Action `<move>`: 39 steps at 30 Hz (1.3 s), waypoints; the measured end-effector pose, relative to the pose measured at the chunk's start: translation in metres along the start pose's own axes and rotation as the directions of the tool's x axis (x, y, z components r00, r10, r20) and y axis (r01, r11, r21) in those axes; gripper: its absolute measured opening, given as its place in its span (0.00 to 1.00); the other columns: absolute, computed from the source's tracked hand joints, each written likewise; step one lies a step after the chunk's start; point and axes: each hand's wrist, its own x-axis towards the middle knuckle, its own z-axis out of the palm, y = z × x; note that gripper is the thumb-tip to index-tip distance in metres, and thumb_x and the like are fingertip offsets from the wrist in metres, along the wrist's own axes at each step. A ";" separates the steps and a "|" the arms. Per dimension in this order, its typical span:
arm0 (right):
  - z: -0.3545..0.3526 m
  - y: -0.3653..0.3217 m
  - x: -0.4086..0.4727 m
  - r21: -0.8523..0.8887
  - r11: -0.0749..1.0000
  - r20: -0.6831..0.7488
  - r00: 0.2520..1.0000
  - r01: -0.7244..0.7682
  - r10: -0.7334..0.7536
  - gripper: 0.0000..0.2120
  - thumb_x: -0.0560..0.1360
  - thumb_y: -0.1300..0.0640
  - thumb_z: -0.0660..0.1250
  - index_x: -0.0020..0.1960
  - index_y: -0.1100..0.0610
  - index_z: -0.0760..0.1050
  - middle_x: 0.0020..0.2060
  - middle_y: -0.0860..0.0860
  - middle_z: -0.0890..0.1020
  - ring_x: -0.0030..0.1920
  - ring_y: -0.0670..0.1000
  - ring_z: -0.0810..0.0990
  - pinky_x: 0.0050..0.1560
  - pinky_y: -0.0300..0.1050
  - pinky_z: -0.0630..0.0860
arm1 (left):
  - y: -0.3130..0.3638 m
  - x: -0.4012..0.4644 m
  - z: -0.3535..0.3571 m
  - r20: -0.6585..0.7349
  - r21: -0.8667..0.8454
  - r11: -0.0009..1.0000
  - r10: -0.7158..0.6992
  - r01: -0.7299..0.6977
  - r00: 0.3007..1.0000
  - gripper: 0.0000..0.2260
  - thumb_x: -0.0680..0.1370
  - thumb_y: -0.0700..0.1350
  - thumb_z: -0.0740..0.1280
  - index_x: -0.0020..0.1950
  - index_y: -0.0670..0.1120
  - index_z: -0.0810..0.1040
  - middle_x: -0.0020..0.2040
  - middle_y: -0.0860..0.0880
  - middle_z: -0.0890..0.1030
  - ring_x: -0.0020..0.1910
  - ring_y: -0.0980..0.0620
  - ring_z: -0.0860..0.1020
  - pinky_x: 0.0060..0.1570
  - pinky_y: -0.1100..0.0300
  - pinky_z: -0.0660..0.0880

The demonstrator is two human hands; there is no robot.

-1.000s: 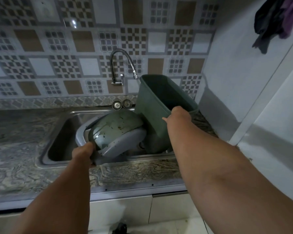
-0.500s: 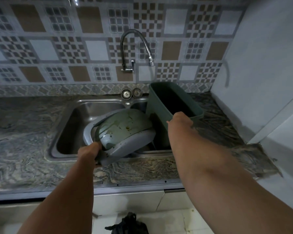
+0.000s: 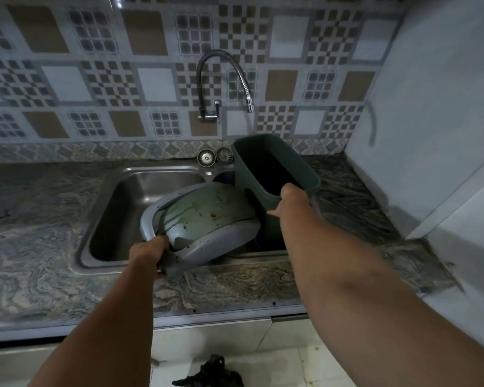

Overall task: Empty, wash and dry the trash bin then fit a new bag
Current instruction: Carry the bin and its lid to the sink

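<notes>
The green trash bin (image 3: 266, 174) is standing upright in the right basin of the steel double sink (image 3: 140, 185), at about 1 o'clock from the frame's centre, its open mouth facing up beneath the gooseneck faucet (image 3: 224, 76). The right hand (image 3: 289, 202) is gripping the bin's near rim, fingers curled over the edge. At 9 o'clock from the bin, the grey swing lid (image 3: 204, 219) is leaning tilted across the left basin, its stained underside showing. The left hand (image 3: 148, 251) is clamping its fingers on the lid's lower edge at 6 o'clock. Two strainers (image 3: 215, 157) are sitting behind the sink on the marbled counter (image 3: 34, 241).
</notes>
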 end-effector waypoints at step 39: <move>-0.378 -0.008 0.026 -0.120 0.991 -0.320 0.942 0.065 -0.101 0.37 0.70 0.29 0.67 0.68 0.54 0.73 0.62 0.57 0.78 0.61 0.63 0.76 0.61 0.64 0.77 | -0.049 -0.103 0.330 0.551 0.339 0.896 0.059 -0.288 0.833 0.15 0.77 0.42 0.67 0.61 0.35 0.76 0.52 0.39 0.78 0.47 0.40 0.77 0.54 0.48 0.78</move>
